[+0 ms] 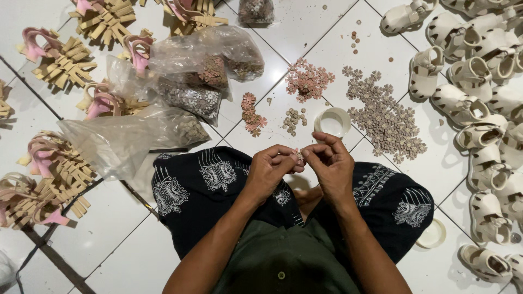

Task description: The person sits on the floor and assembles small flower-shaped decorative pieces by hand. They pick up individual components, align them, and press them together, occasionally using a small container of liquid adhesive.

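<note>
White tile floor (305, 27) w/ dark grout lines everywhere, person sitting right on it, legs crossed under a black cloth w/ white print (207, 185) and a dark green shirt below that. Both hands meet over the lap, and everything else fans out from that pinch.

Biggest stuff first: far right of the grip, a big crowd of cream kids' sandals (479, 92) running top to bottom. Far left and up, bundles of tan strap pieces w/ pink bits (54, 169). Closer on the left, clear plastic bags (180, 81), some holding small flower pieces.

Just past the fingers, up and right, a wide spread of beige flower pieces (384, 117). Straight ahead, a pink flower pile (308, 79), plus a smaller pink cluster (251, 114) and a few beige ones (294, 120) up-left. A small white round tub (333, 121) sits just beyond the right hand. Its flat white lid (433, 235) lies down-right, by the knee.

Left hand (269, 169) and right hand (329, 163): fingertips closed together, touching, pinching one tiny flower piece (298, 155) between them. Can't tell which hand has the firmer hold, it's too small.
</note>
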